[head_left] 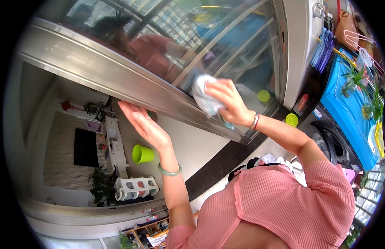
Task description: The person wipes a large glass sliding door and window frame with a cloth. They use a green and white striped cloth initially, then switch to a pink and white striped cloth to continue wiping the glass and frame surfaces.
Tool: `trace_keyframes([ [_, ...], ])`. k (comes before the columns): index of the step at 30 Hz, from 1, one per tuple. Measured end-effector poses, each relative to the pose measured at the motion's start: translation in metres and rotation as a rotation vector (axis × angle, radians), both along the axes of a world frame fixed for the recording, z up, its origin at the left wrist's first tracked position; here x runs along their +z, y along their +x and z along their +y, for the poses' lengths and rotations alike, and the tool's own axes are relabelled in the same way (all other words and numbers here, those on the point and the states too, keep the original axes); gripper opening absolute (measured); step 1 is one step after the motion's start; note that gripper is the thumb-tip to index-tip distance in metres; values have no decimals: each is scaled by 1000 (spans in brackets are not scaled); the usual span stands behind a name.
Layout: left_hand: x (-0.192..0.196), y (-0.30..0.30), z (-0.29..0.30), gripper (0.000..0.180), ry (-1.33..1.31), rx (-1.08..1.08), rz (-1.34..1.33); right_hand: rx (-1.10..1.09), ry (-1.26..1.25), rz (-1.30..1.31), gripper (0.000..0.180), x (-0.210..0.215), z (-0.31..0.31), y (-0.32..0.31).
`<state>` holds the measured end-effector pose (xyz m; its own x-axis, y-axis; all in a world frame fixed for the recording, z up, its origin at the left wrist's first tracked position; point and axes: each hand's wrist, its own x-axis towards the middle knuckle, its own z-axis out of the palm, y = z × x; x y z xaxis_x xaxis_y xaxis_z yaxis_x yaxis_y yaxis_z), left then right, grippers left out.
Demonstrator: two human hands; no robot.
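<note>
Cloth [205,99], pale and bunched, was pressed against the glass of a sliding door [209,41], low on the pane and just above the wide metal frame rail [97,70] that ran aslant from upper left to lower right. The right hand [230,101] lay over the cloth with fingers curled around it, clutching it against the glass; the cloth stuck out to the left of and below the fingers, and part of it was hidden under the palm. The left hand [144,124] was open and flat, fingers held together, its fingertips touching the lower edge of the frame rail, well to the left of the cloth. A green bangle [169,171] circled the left wrist and thin bracelets [255,121] the right. The pane stretched clear above and to the right of the cloth as far as the white upright door post [298,50]. Beyond the rail, a room showed with a green cup-shaped object [142,154], a white shelf unit [136,187] and a dark screen [85,147]. To the right stood a blue-topped machine [346,108] with potted plants [358,81] on it. Reflections blurred the glass, so what lay behind it was hard to make out. The pink ribbed top [284,207] filled the lower right and hid the floor there.
</note>
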<state>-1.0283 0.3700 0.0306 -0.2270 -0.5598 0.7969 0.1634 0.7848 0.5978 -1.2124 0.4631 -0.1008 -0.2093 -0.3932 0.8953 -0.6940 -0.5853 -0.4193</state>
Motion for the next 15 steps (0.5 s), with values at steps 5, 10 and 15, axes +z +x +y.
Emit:
trace_keyframes([
  [5,-11,-3,-2,79,70,-84,41,-147,-620,48,77,190,-23,21],
  [10,-8,20,-5,83,169,-238,117,-427,-601,330,66,242,-70,70],
  [15,-12,43,-29,84,203,-441,111,-668,-506,227,61,135,-75,100],
])
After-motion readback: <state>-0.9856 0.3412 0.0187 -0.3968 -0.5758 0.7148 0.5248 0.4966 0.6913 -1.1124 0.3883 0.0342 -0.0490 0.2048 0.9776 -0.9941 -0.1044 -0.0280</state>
